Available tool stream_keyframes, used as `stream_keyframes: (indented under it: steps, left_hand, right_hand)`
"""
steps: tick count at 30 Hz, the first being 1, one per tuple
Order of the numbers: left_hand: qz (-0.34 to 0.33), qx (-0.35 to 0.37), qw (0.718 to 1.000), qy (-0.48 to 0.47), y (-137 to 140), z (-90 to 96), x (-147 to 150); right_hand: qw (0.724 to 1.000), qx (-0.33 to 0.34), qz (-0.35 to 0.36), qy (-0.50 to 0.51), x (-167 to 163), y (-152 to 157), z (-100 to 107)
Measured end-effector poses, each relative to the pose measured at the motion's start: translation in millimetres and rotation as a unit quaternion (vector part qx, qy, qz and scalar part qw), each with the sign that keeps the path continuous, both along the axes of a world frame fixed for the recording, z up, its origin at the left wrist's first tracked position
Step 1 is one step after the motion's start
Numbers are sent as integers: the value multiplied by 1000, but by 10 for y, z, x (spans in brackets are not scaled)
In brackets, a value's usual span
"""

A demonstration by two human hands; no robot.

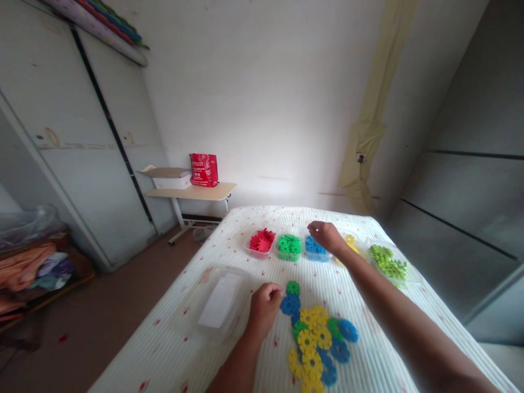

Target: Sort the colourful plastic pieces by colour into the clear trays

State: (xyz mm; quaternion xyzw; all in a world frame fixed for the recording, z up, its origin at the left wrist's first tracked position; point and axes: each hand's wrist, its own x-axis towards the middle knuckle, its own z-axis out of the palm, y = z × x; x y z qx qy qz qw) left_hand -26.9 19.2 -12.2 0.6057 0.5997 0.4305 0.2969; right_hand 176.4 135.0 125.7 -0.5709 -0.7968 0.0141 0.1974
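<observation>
My right hand [326,237] reaches over a clear tub of blue snowflake discs [316,248], its fingers pinched together. Whether something small is between those fingertips, I cannot make out. Nearer to me, my left hand [265,307] is closed with thumb and fingers curled in, just left of an assembly of discs. What it holds, if anything, is hidden. The assembly lies on the bed-like surface: a green disc [293,287] at its far end, blue discs [290,303] below it, then yellow discs [313,338] with more blue and green ones around them.
Tubs of red pieces [262,241], green discs [289,246], yellow pieces [350,241] and light-green pieces [388,262] line the far part of the striped cover [262,218]. A clear plastic lid [241,289] with white paper lies left. Behind stands a side table [221,191] with a red bag [203,170].
</observation>
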Motion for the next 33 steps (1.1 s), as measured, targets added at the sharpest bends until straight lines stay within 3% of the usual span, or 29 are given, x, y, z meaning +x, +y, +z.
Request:
stream_keyframes:
  steps: [5,10,14,29,33]
  left_hand:
    - [-14,-4,1000,-7,7,-4,-9]
    - [-14,-4,1000,-6,6,-22,-10]
    - [-6,10,1000,0,-5,-15,0]
    - [1,97,992,84,-81,81,83]
    - [18,46,981,185,-58,156,147]
  right_hand:
    - [993,61,44,87,454,-636,-365]
    - [994,13,38,99,889,-1199,-923]
    - [994,-13,10,107,1064,-1343,-1173]
    - [1000,4,-22,21,988,-1277,-1235]
    - [999,3,-32,7,971,-1274,-1227]
